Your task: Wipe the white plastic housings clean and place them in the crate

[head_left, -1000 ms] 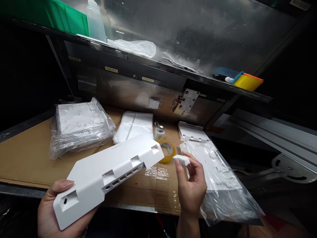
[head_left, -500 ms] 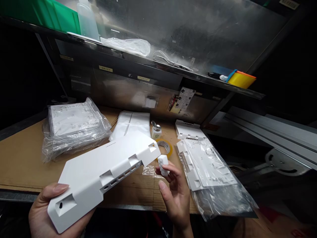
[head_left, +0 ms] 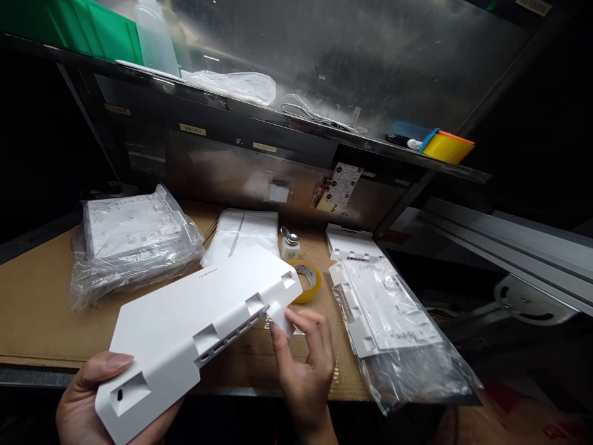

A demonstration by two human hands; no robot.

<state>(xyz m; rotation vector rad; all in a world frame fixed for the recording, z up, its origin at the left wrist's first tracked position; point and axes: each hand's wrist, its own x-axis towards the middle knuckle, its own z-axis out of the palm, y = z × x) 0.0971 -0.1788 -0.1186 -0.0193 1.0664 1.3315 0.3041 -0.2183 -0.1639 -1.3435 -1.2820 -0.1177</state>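
My left hand (head_left: pixel 104 395) grips the lower left end of a white plastic router housing (head_left: pixel 185 309), thumb on its top face. The housing is tilted, with its row of port openings towards me and the word HUAWEI on its face. My right hand (head_left: pixel 306 352) pinches a small white wad (head_left: pixel 280 318), perhaps a cloth or tissue, between thumb and fingers. The wad is at the port edge near the housing's right end; whether it touches I cannot tell. Just behind the right hand lies a roll of yellow tape (head_left: pixel 315 290).
A bagged stack of white housings (head_left: pixel 134 228) lies left, and more bagged housings (head_left: pixel 389 309) lie right. Behind are clear plastic bags (head_left: pixel 254 228) and a small pump bottle (head_left: pixel 290 246). A metal shelf (head_left: pixel 222 102) crosses above, holding a green bin (head_left: pixel 69 31) and a squeeze bottle (head_left: pixel 156 40).
My right hand has moved left and slightly down, bringing the white wad to the port edge. Its fingers have closed more into a pinch. The housing has shifted slightly in view.
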